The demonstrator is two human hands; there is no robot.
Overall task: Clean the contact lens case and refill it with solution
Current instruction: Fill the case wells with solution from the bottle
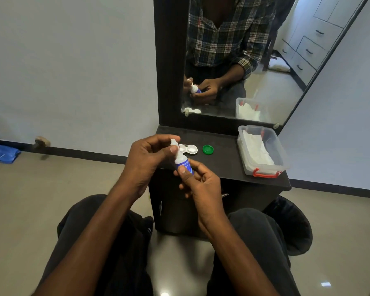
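I have the solution bottle [184, 164] upright between my two hands, in front of the dark cabinet top [226, 167]. My right hand [198, 184] grips the bottle's lower body, thumb laid up its blue label and the other fingers curled behind. My left hand [150, 157] is curled over the top, thumb and fingertips pinching the white cap [174, 144] at the nozzle (whether the cap is loose or seated I cannot tell).

Just beyond my left fingertips the white contact lens case [189, 149] lies flat on the cabinet top, both wells uncovered; its left well is partly hidden behind the bottle's tip. A green lid [208, 149] lies just to the right of the case, apart from it. Farther right of my right hand, near the cabinet's edge, stands a clear plastic box [263, 150] with red latches, white tissue [257, 148] inside. Above all this the mirror [254, 60] reflects my hands and the bottle.
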